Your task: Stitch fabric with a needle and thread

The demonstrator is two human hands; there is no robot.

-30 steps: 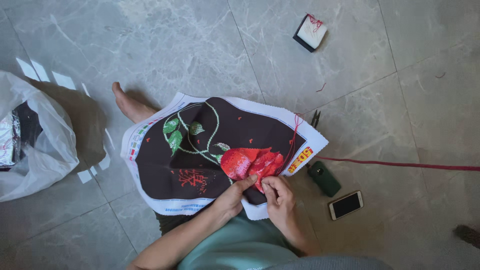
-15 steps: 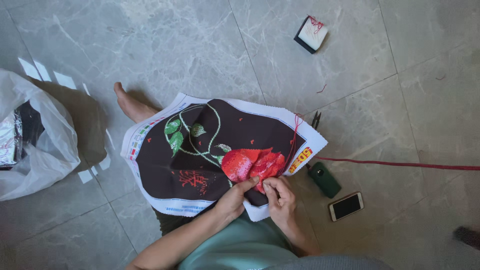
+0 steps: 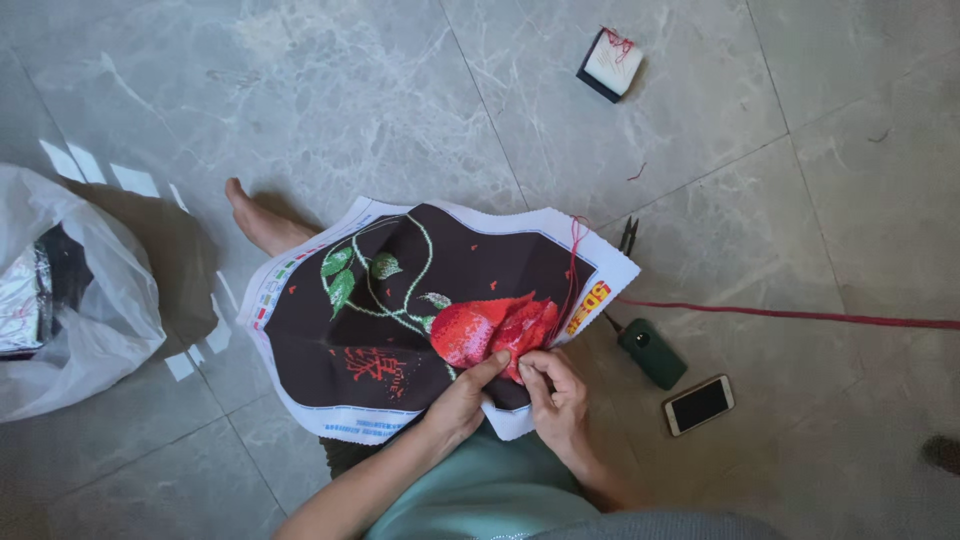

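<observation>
Grey marble floor (image 3: pixel 300 90) all round, plastic bag (image 3: pixel 70 320) off beside. Left hand (image 3: pixel 462 400) and right hand (image 3: pixel 556 395) both pinch the embroidery cloth (image 3: pixel 400 320) at its red flower.

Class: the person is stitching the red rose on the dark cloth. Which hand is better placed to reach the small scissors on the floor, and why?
Probably the right hand: the scissors lie on its side, past the cloth's edge. The left hand would have to cross over.

Matt woven embroidery cloth (image 3: pixel 400 320) lies over glossy, smooth marble-look floor tiles (image 3: pixel 330 110), beside a crinkly plastic bag (image 3: pixel 80 330).
</observation>
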